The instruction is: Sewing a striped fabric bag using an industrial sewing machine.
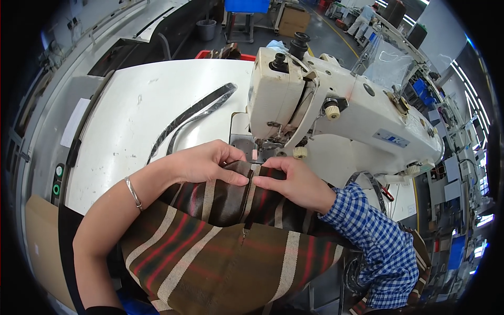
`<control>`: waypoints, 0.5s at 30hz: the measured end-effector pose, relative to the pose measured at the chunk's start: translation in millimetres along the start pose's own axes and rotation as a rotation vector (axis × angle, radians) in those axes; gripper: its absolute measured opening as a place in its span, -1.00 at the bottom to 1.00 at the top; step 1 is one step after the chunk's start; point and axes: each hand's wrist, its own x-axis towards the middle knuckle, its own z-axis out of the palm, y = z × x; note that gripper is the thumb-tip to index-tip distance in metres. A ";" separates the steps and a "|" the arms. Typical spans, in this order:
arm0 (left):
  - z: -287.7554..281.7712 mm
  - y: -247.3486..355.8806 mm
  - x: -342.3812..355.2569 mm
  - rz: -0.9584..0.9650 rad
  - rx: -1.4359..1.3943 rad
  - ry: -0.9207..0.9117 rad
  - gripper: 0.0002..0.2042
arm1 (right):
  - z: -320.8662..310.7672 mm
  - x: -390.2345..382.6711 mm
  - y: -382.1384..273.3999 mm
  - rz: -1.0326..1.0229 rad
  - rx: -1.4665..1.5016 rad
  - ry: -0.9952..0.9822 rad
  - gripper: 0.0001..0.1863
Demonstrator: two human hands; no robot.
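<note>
Brown plaid fabric (pixel 210 268) with cream and red stripes drapes over the table's near edge toward me. My left hand (pixel 212 164), a silver bangle on its arm, pinches the fabric's far edge between thumb and fingers. Beside it, my right hand (pixel 291 181) pinches the same edge, the two thumb tips almost meeting at a seam. A dark zipper-like line (pixel 247 210) runs down from there. Just beyond my fingers is the needle and presser foot area (pixel 265 146) of a white sewing machine (pixel 336 94). The fabric edge lies close in front of it.
A dark strip with clear edging (pixel 197 113) curls across the white tabletop (pixel 136 100) at left. Another dark coil (pixel 375 184) lies right of the machine, near a small red-handled tool (pixel 387 194). A red bin (pixel 207 54) stands behind the table. A person (pixel 362 21) is far off.
</note>
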 end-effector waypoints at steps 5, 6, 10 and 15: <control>0.8 -5.6 2.3 -0.001 0.044 0.055 -0.85 | 3.2 0.5 3.6 0.075 -0.078 0.098 -0.59; 2.3 -7.1 2.3 0.000 0.048 0.057 -0.85 | 3.5 0.1 2.5 0.071 -0.078 0.099 -0.59; 5.0 -9.4 2.4 0.028 0.089 0.098 -0.88 | 5.2 0.8 2.8 0.110 -0.039 0.064 -0.68; 4.0 -11.3 9.4 0.020 0.101 0.142 -0.86 | 4.5 4.4 7.3 0.104 -0.068 0.108 -0.70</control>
